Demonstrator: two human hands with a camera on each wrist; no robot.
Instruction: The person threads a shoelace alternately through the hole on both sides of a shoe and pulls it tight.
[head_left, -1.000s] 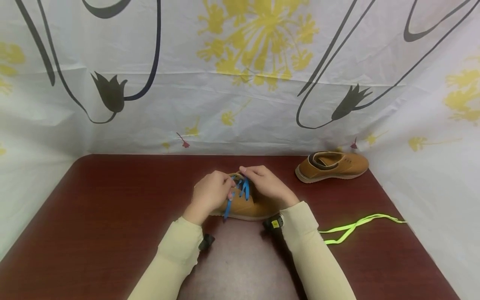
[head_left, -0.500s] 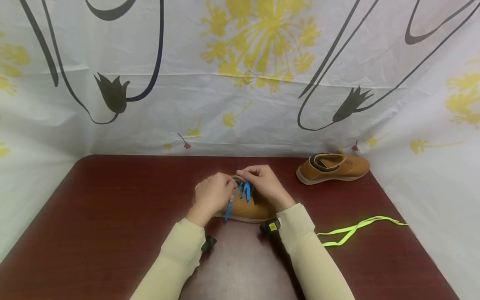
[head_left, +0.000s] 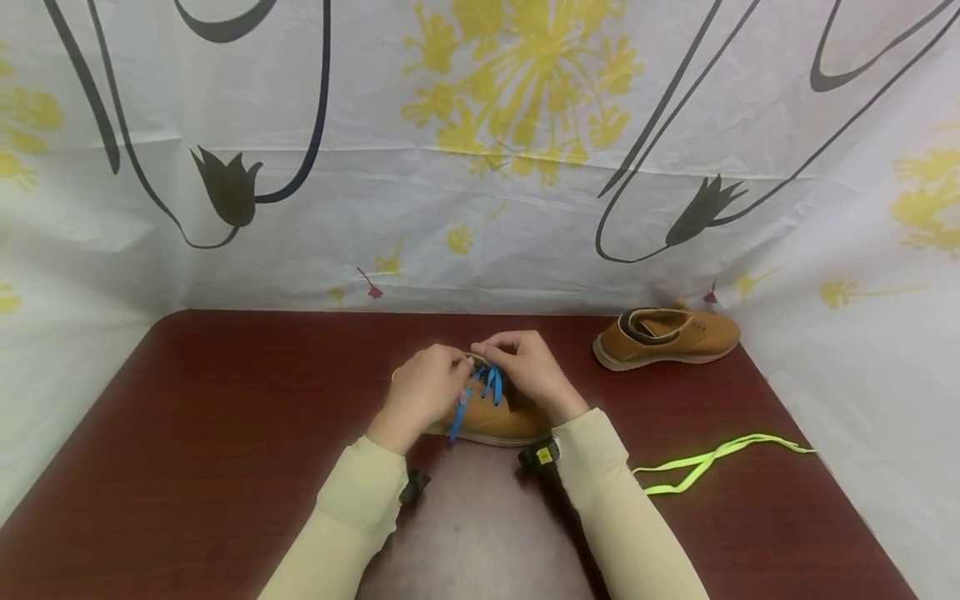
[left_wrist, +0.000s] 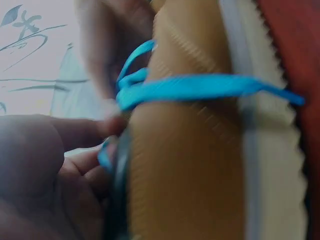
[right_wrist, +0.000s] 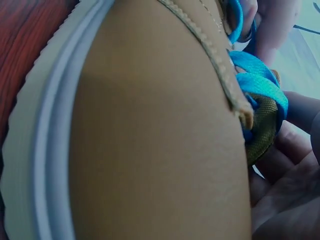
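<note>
A tan lace-up shoe (head_left: 491, 417) sits on the table with its toe to the left and a blue shoelace (head_left: 495, 383) threaded through some eyelets. One lace end hangs down its near side. At the front of the lacing, my left hand (head_left: 427, 383) pinches the blue lace between thumb and fingers; a small loop shows there in the left wrist view. My right hand (head_left: 528, 367) reaches over the shoe opening from the right. Its thumb and fingers hold the dark shoe tongue (right_wrist: 262, 125), where the lace wraps over it. Both sets of fingertips nearly meet.
A second tan shoe (head_left: 667, 337), with no lace in its eyelets, stands at the back right of the dark red table (head_left: 247, 400). A neon yellow-green shoelace (head_left: 701, 462) lies to the right of my right forearm. A patterned white curtain (head_left: 480, 208) surrounds the table.
My right hand's fingertips have shifted slightly left along the shoe's upper edge, closer to the left hand. The left hand and the shoe stay nearly in place.
</note>
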